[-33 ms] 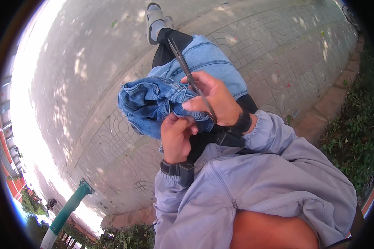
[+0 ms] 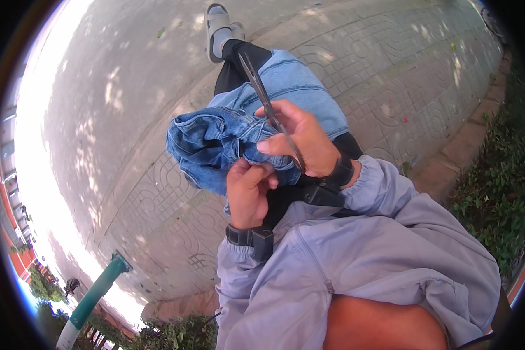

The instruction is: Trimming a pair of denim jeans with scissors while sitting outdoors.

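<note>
A crumpled piece of blue denim (image 2: 199,143) lies bunched over my lap. My left hand (image 2: 246,195) is closed on its near edge, thumb and fingers pinched together on the cloth. In my right hand (image 2: 312,143) is a pair of dark scissors (image 2: 255,83), its blades pointing forward and slightly left, away from me. The handle loops rest against my right thumb and palm, and the blades appear nearly closed. Part of the right fingers is hidden behind the scissors and denim. Lighter blue denim (image 2: 300,87) spreads over my leg beyond the hands.
My foot in a grey sandal (image 2: 217,29) stretches out ahead on the paving (image 2: 146,87). A green and white post (image 2: 99,289) rises at the lower left. A brick kerb (image 2: 461,151) and green plants (image 2: 496,181) border the right side.
</note>
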The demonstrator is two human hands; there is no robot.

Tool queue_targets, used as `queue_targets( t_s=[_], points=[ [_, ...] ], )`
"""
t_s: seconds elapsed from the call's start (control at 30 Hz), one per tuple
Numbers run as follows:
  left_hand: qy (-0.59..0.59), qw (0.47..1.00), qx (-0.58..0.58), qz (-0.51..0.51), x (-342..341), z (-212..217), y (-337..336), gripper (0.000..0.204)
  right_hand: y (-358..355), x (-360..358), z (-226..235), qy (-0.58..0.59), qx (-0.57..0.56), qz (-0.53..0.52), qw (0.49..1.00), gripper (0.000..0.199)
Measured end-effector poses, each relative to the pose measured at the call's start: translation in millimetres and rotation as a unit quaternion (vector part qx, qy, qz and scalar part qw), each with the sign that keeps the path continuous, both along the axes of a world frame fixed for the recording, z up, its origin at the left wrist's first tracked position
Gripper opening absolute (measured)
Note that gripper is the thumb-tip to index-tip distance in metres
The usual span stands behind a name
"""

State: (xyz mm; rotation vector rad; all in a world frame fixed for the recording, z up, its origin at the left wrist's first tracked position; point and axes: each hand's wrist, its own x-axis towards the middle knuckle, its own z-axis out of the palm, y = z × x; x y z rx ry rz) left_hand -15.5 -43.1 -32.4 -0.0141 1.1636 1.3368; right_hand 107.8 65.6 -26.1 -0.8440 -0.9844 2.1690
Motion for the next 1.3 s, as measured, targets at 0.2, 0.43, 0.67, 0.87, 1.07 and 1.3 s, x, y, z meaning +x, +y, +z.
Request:
queue_targets(
  t_s=[0.2, 0.43, 0.67, 0.87, 1.07, 1.3],
  points=[
    [0.002, 0.998, 0.044, 0.039, 6.3, -4.8, -7.7, 0.011, 4.1, -0.5, -5.8, 0.085, -0.184, -0.041, 0.978, 0.037],
    [0.034, 0.994, 0.101, 0.036, 12.2, -4.1, -8.4, 0.011, 3.4, 6.3, -2.7, 0.086, -0.068, -0.035, 0.993, 0.022],
    [0.025, 0.992, 0.111, 0.054, 15.9, -5.8, -11.1, 0.013, -0.2, 7.1, 0.1, 0.157, -0.118, -0.042, 0.980, 0.023],
    [0.030, 0.992, 0.116, 0.050, 15.9, -3.1, -9.8, 0.013, -2.5, 4.9, -7.9, 0.146, -0.086, -0.065, 0.983, 0.025],
    [0.027, 0.994, 0.106, 0.027, 7.5, -3.0, -10.7, 0.010, 10.2, 6.2, -11.5, 0.121, -0.150, -0.038, 0.981, 0.028],
    [0.362, 0.922, 0.061, 0.123, -5.2, 12.3, 2.4, 0.025, 10.8, 10.3, -5.0, 0.011, -0.086, 0.006, 0.996, 0.041]
  ],
)
